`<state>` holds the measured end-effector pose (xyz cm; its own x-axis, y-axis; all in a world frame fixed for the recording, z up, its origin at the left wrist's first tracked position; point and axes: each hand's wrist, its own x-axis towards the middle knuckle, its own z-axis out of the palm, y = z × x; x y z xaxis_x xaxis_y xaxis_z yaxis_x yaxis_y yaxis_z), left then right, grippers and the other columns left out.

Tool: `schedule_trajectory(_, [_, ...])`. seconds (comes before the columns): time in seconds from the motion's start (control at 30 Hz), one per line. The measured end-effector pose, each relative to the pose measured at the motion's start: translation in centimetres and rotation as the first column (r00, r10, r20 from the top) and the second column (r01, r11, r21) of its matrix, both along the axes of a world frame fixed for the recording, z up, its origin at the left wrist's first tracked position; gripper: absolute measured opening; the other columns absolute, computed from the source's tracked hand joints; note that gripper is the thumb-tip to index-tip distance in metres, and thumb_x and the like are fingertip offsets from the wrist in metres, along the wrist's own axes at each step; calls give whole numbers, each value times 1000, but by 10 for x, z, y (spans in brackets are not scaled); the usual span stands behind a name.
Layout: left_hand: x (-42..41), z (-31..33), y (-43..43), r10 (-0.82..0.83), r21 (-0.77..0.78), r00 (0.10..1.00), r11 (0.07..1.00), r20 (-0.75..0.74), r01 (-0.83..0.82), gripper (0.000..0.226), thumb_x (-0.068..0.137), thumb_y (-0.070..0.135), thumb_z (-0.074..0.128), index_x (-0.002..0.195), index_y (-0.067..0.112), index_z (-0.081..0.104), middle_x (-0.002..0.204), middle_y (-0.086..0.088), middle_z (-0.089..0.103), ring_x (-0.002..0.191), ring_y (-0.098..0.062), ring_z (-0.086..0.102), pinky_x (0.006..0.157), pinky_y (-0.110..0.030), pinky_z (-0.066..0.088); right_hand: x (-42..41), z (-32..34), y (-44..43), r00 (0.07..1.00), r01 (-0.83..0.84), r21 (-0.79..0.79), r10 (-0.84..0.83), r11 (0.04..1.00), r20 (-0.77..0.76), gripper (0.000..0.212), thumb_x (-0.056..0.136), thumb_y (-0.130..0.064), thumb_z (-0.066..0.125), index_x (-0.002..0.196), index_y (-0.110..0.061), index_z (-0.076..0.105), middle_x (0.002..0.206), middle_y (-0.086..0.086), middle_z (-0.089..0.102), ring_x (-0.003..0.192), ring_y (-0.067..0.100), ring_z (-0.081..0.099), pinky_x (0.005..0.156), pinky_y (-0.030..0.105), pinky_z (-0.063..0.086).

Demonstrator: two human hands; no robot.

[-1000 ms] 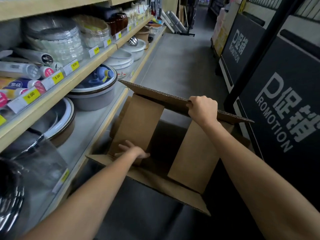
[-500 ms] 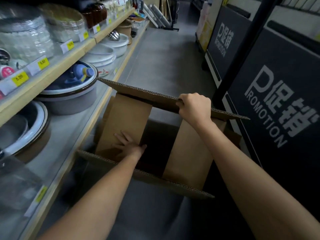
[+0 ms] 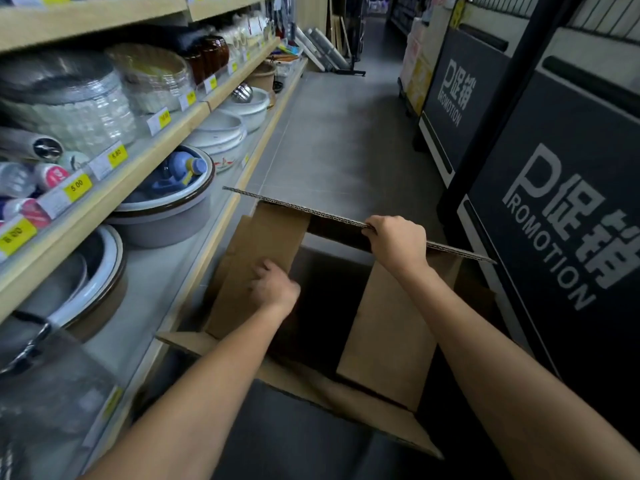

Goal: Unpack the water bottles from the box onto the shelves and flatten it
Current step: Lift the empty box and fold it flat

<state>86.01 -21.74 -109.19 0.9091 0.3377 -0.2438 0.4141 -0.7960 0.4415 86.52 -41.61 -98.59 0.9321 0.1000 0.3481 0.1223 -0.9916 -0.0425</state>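
Observation:
An open brown cardboard box (image 3: 388, 327) stands in the aisle beside the lowest shelf, its four flaps spread and its inside dark with no bottle visible. My right hand (image 3: 398, 242) grips the edge of the far flap. My left hand (image 3: 275, 289) sits with curled fingers at the inner edge of the left flap; whether it grasps the cardboard is unclear. Water bottles (image 3: 31, 181) lie on the middle shelf at the left, behind yellow price tags.
Wooden shelves (image 3: 145, 168) on the left hold stacked basins (image 3: 166, 216), bowls, foil trays and jars. Dark promotion panels (image 3: 568, 220) line the right side. The grey tiled aisle floor (image 3: 343, 133) runs ahead, with rolled goods at its far end.
My left hand went from lying flat on the left flap to curled fingers at its inner edge. The right hand kept its grip on the far flap. The camera view tilted up slightly.

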Motion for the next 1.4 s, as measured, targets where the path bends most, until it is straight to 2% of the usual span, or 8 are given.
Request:
schedule_trajectory(0.17, [-18, 16, 21, -95, 225, 975, 973, 201, 48, 37, 95, 21, 48, 128, 5, 43, 119, -18, 60, 103, -34, 63, 73, -37, 48, 4, 12, -2, 998, 12, -19, -11, 1000, 57, 21, 97, -24, 49, 98, -13, 67, 92, 6, 67, 87, 28, 62, 63, 30, 37])
schedule_trajectory(0.3, [-31, 19, 37, -136, 254, 958, 965, 253, 70, 35, 95, 13, 48, 129, 6, 43, 117, -17, 62, 105, -34, 62, 81, -42, 52, -6, 19, -4, 995, 96, -36, -95, 995, 23, 15, 91, -12, 55, 103, -10, 64, 99, 9, 66, 97, 30, 60, 87, 40, 41])
schedule_trajectory(0.43, [-42, 13, 41, -68, 151, 941, 988, 333, 18, 39, 96, 11, 46, 134, 7, 42, 122, -17, 60, 110, -33, 60, 80, -39, 54, -17, 13, -1, 986, 136, -78, -127, 988, 108, 39, 83, -1, 55, 121, -7, 53, 122, 17, 55, 119, 35, 47, 107, 50, 28])
schedule_trajectory(0.57, [-48, 14, 39, -32, 96, 940, 995, 340, -1, 40, 96, 10, 44, 135, 6, 42, 124, -18, 59, 113, -34, 58, 83, -41, 52, -46, -12, 13, 945, -63, -142, 105, 988, 308, 31, 72, 4, 54, 102, -2, 55, 106, 18, 54, 96, 34, 53, 86, 41, 43])
schedule_trajectory(0.67, [-50, 17, 36, -27, 89, 942, 996, 334, -3, 37, 97, 11, 43, 134, 6, 43, 123, -18, 59, 112, -34, 59, 82, -40, 52, -66, -45, 25, 995, -65, -66, 70, 996, 75, 22, 84, -9, 55, 106, -7, 53, 108, 11, 52, 96, 27, 50, 78, 32, 41])
schedule_trajectory(0.9, [-50, 13, 36, -11, 81, 928, 996, 371, -21, 37, 101, 22, 37, 135, 11, 44, 127, -12, 58, 115, -31, 57, 83, -39, 48, -78, -105, 32, 787, 522, 226, -362, 822, -500, 108, 81, -50, 66, 151, -13, -9, 158, 18, -12, 145, 42, 3, 114, 60, 18])
schedule_trajectory(1.17, [-50, 0, 36, -10, 123, 918, 992, 397, -42, 38, 100, 27, 37, 136, 15, 43, 133, -9, 54, 120, -31, 53, 91, -44, 44, -71, -143, 35, 672, 672, 196, -478, 714, -565, 119, 77, -33, 74, 149, -14, -18, 155, 18, -23, 144, 42, -9, 113, 64, 11])
schedule_trajectory(1.4, [-34, 13, 28, 49, 31, 899, 997, 436, -69, 40, 102, 29, 32, 135, 12, 47, 129, -10, 59, 120, -31, 53, 93, -45, 44, -78, -125, 33, 731, 675, 271, -571, 686, -374, 99, 79, -21, 74, 149, -3, 8, 155, 22, 12, 142, 38, 17, 115, 51, 24])
